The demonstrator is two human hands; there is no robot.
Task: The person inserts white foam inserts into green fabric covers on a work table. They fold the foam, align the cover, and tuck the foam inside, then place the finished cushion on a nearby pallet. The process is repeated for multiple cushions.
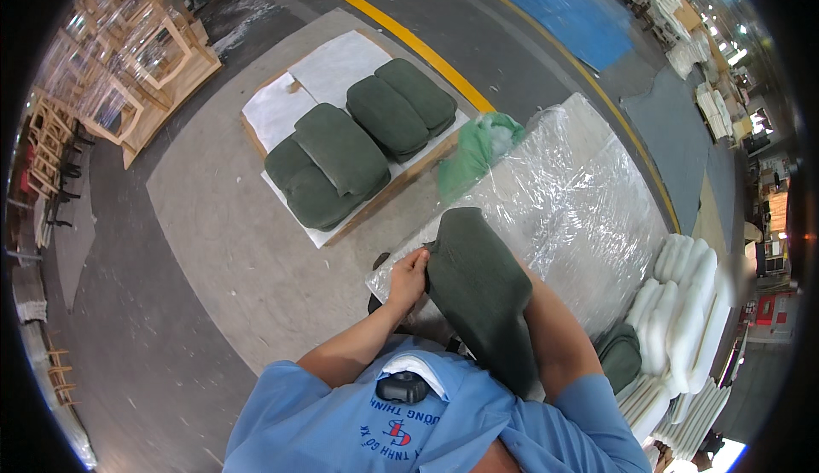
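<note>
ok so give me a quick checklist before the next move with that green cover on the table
1. Left hand on the dark green cover: ok, fingers pinch its left edge near the top.
2. Right hand grip: cannot tell, the hand is hidden behind or inside the cover; only the forearm shows.
3. Cover supported: ok, its upper end rests on the table wrapped in clear plastic.
4. Table surface beyond the cover: ok, only a green bag at the far corner.
5. White foam pads within reach: ok, stacked at the person's right.
6. Finished green cushions on the pallet: ok, four lying in pairs, apart from the table.
</note>
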